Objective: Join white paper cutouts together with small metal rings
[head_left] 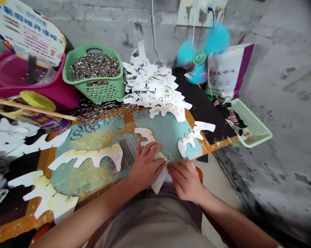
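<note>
At the table's near edge lies a white scalloped cut-out piece (158,182) with yellowish smears, partly under my left hand (147,165). That hand grips it from above, its fingertips close to a metal ring (167,157) on the piece. From the other side my right hand (185,179) pinches the piece's edge just below the ring; its fingertips are partly hidden. To the right is a similar cut-out with rings (193,136). On the left rest a cut-out without rings (89,155) and another one (48,196) nearer me.
A green basket (98,90) full of metal rings stands at the back, loose rings (103,115) before it. Beside it rises a pile of ringed cut-outs (155,86). A blue fan (199,57) spins near the wall. A magenta tub (54,91) and a can (41,120) are left; a pale basket (256,127) is right.
</note>
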Action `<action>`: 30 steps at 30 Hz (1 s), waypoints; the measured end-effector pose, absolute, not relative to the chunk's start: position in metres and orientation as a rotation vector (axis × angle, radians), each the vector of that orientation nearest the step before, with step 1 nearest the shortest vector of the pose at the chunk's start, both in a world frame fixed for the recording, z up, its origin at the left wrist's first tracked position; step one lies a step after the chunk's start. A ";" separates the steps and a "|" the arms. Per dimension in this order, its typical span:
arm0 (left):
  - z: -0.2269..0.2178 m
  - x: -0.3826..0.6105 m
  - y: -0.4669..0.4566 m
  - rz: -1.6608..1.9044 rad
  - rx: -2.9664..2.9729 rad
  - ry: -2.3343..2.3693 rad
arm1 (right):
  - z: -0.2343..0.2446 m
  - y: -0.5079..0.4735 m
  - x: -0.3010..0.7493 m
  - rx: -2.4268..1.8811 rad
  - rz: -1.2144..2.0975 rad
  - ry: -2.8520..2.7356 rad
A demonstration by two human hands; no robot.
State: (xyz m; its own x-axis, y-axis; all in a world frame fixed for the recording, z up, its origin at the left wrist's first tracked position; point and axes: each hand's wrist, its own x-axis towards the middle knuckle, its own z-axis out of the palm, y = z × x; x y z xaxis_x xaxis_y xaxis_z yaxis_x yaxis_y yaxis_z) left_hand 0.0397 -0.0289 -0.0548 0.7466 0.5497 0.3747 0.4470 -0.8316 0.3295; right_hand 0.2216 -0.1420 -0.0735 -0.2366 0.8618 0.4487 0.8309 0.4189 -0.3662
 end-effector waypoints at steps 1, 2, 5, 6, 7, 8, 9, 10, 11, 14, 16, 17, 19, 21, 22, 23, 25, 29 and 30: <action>-0.055 0.040 -0.029 0.693 2.731 0.790 | -0.073 -0.142 0.221 -1.441 0.073 -2.080; -0.055 0.039 -0.029 0.698 2.732 0.790 | -0.072 -0.143 0.221 -1.459 0.074 -2.078; -0.050 0.036 -0.028 0.681 2.720 0.747 | -0.070 -0.144 0.219 -1.505 0.055 -2.079; -0.047 0.035 -0.027 0.652 2.706 0.712 | -0.070 -0.144 0.218 -1.510 0.058 -2.080; -0.045 0.033 -0.025 0.624 2.685 0.677 | -0.070 -0.144 0.217 -1.514 0.067 -2.073; -0.042 0.032 -0.023 0.604 2.659 0.652 | -0.070 -0.144 0.217 -1.521 0.080 -2.056; -0.039 0.032 -0.020 0.603 2.637 0.647 | -0.071 -0.144 0.216 -1.528 0.094 -2.033; -0.037 0.032 -0.017 0.618 2.622 0.658 | -0.072 -0.144 0.216 -1.535 0.104 -2.009; -0.035 0.032 -0.014 0.642 2.620 0.676 | -0.074 -0.143 0.216 -1.537 0.106 -1.988; -0.031 0.039 -0.005 0.585 2.702 0.591 | -0.081 -0.142 0.218 -1.493 0.065 -2.003; -0.029 0.045 0.001 0.438 2.763 0.438 | -0.084 -0.141 0.222 -1.446 0.017 -2.060; -0.029 0.047 0.004 0.375 2.780 0.370 | -0.085 -0.140 0.225 -1.422 -0.009 -2.089; -0.028 0.051 0.009 0.317 2.795 0.292 | -0.084 -0.136 0.232 -1.373 -0.051 -2.140; -0.030 0.051 0.011 0.341 2.808 0.260 | -0.081 -0.132 0.240 -1.317 -0.079 -2.190; -0.032 0.050 0.010 0.369 2.820 0.255 | -0.078 -0.130 0.244 -1.292 -0.083 -2.219; -0.034 0.049 0.008 0.406 2.837 0.265 | -0.076 -0.128 0.247 -1.274 -0.079 -2.249; -0.039 0.045 -0.001 0.501 2.887 0.294 | -0.071 -0.126 0.250 -1.277 -0.037 -2.284; -0.041 0.035 -0.021 0.642 2.904 0.371 | -0.067 -0.125 0.249 -1.365 0.151 -2.220; -0.038 0.032 -0.023 0.613 2.860 0.381 | -0.067 -0.126 0.248 -1.372 0.191 -2.211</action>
